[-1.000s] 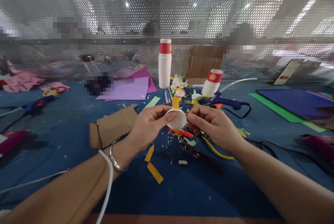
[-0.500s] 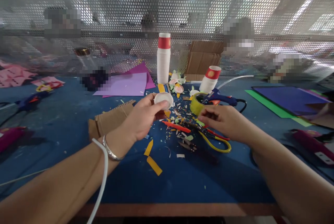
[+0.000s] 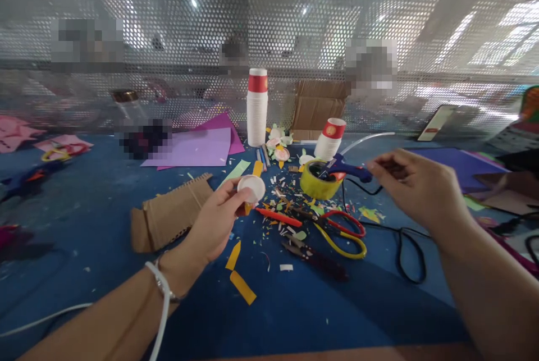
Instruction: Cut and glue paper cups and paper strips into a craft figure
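Between thumb and fingers of left hand (image 3: 213, 216), clamped: white disc (image 3: 254, 186). At curled fingertips of right hand (image 3: 416, 187): blue glue gun (image 3: 346, 168); can't tell if gripped. I'd pinch disc by edge, grasp gun squarely before lifting.

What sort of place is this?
Probably a craft workshop or classroom: scissors, a blue glue gun and stacked paper cups share a table littered with paper scraps.

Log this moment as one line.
left hand: holds white round piece; right hand: beside blue glue gun, contact unclear; nearby: yellow tape roll, scissors
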Available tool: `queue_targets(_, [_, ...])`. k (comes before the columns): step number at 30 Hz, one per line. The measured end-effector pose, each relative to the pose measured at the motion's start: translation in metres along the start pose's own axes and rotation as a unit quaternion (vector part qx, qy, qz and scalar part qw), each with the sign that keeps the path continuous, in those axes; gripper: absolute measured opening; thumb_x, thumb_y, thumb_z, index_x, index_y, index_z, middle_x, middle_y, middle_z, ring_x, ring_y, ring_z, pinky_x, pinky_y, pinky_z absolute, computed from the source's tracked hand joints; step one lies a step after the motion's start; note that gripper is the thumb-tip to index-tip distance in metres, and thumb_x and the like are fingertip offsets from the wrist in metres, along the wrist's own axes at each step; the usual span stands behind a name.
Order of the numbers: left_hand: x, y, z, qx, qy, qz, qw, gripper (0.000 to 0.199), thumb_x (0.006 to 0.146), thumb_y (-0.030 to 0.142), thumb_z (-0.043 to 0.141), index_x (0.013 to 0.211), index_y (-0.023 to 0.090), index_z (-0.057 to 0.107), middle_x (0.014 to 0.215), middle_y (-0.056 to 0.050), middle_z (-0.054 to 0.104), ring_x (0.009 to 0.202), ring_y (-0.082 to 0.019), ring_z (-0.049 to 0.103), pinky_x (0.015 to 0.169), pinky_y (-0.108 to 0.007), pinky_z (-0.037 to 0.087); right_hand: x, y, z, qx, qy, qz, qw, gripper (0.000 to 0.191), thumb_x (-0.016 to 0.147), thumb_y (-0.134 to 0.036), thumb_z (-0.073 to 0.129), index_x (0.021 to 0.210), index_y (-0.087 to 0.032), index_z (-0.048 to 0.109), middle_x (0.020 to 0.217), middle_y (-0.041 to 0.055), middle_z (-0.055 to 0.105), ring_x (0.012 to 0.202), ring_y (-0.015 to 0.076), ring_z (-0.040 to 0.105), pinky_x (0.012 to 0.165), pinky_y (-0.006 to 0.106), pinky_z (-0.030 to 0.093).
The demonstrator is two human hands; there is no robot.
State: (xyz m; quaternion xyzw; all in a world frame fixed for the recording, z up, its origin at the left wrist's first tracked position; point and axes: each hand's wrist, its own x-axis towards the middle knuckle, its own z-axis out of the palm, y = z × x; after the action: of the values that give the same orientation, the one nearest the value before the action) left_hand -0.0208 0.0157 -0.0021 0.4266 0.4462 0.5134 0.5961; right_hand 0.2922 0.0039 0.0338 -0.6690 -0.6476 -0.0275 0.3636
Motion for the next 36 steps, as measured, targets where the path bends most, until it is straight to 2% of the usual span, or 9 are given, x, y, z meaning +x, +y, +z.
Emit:
queue_targets(3, [-0.002,-0.002,0.001,-0.003,-0.028,-0.012,1.000,0.018,0.086,0.026,0.067,0.101,0.018,0.072,0.094,-0.004,0.070,0.075,-0.012,0.053,0.066,-0.022,0.041,0.019,0.001,-0.002,-0.038,-0.035,0.027,0.998,0.015,0.084,-0.035,0.068,0.077,-0.021,0.066,0.079,0.0067,0.069,0.065,0.0169,0.057,0.069,0.034,0.041])
queue_targets(6, [-0.004,-0.004,0.001,-0.015,-0.050,-0.021,0.998,0.020,0.086,0.031,0.069,0.100,0.017,0.073,0.097,-0.006,0.070,0.077,-0.013,0.054,0.070,-0.024,0.043,0.035,0.004,0.004,0.025,-0.125,0.080,0.989,0.026,0.081,-0.041,0.071,0.068,-0.020,0.066,0.067,0.0067,0.066,0.062,0.0180,0.057,0.061,0.034,0.039])
queue_targets(11, [-0.004,-0.003,0.001,-0.047,-0.058,-0.041,0.996,0.016,0.085,0.024,0.066,0.097,0.014,0.072,0.098,-0.008,0.069,0.078,-0.014,0.059,0.072,-0.026,0.046,0.039,0.008,0.016,0.164,-0.252,0.141,0.943,0.044,0.088,-0.051,0.059,0.065,-0.015,0.064,0.061,0.0080,0.064,0.049,0.0124,0.057,0.049,0.028,0.041])
queue_targets(16, [0.003,-0.004,-0.004,-0.086,-0.049,-0.069,0.993,0.015,0.081,0.016,0.064,0.093,0.014,0.071,0.088,-0.005,0.068,0.070,-0.013,0.060,0.065,-0.024,0.047,0.033,0.025,0.019,0.337,-0.195,0.254,0.885,0.033,0.071,-0.042,0.079,0.061,-0.014,0.065,0.054,0.0035,0.061,0.045,0.0091,0.052,0.045,0.023,0.042])
queue_targets(19, [0.008,-0.003,-0.008,-0.119,-0.039,-0.088,0.988,0.013,0.078,0.015,0.064,0.089,0.013,0.071,0.081,-0.004,0.067,0.066,-0.013,0.061,0.063,-0.024,0.049,0.031,0.036,0.017,0.399,-0.125,0.278,0.865,0.033,0.054,-0.039,0.087,0.063,-0.015,0.067,0.056,0.0018,0.061,0.050,0.0103,0.053,0.043,0.019,0.045])
queue_targets(23, [0.008,0.000,-0.009,-0.141,-0.033,-0.111,0.983,0.013,0.076,0.015,0.067,0.088,0.012,0.071,0.076,-0.004,0.067,0.063,-0.013,0.063,0.061,-0.022,0.050,0.032,0.034,0.014,0.492,-0.055,0.305,0.814,0.030,0.049,-0.030,0.083,0.064,-0.018,0.062,0.059,0.0006,0.059,0.053,0.0099,0.052,0.043,0.017,0.047])
queue_targets(29, [0.004,0.004,-0.007,-0.150,-0.032,-0.135,0.979,0.021,0.074,0.018,0.072,0.094,0.011,0.070,0.075,-0.003,0.068,0.059,-0.012,0.063,0.057,-0.021,0.050,0.030,0.013,0.010,0.605,-0.079,0.295,0.735,0.024,0.052,-0.029,0.073,0.060,-0.017,0.053,0.060,-0.0026,0.045,0.052,0.0065,0.041,0.044,0.017,0.045])
queue_targets(33, [0.002,0.004,-0.007,-0.138,-0.040,-0.142,0.980,0.032,0.072,0.018,0.070,0.102,0.008,0.071,0.073,-0.004,0.068,0.057,-0.013,0.064,0.055,-0.021,0.049,0.023,0.012,0.013,0.661,-0.160,0.276,0.680,0.028,0.059,-0.030,0.079,0.065,-0.017,0.055,0.061,-0.0035,0.041,0.051,0.0072,0.038,0.043,0.019,0.043])
queue_targets(36, [0.002,0.004,-0.008,-0.126,-0.039,-0.145,0.981,0.036,0.071,0.018,0.069,0.105,0.008,0.071,0.074,-0.004,0.069,0.058,-0.013,0.064,0.055,-0.022,0.050,0.015,0.014,0.018,0.666,-0.215,0.258,0.666,0.029,0.065,-0.034,0.083,0.070,-0.017,0.060,0.060,-0.0030,0.042,0.052,0.0086,0.039,0.045,0.020,0.044])
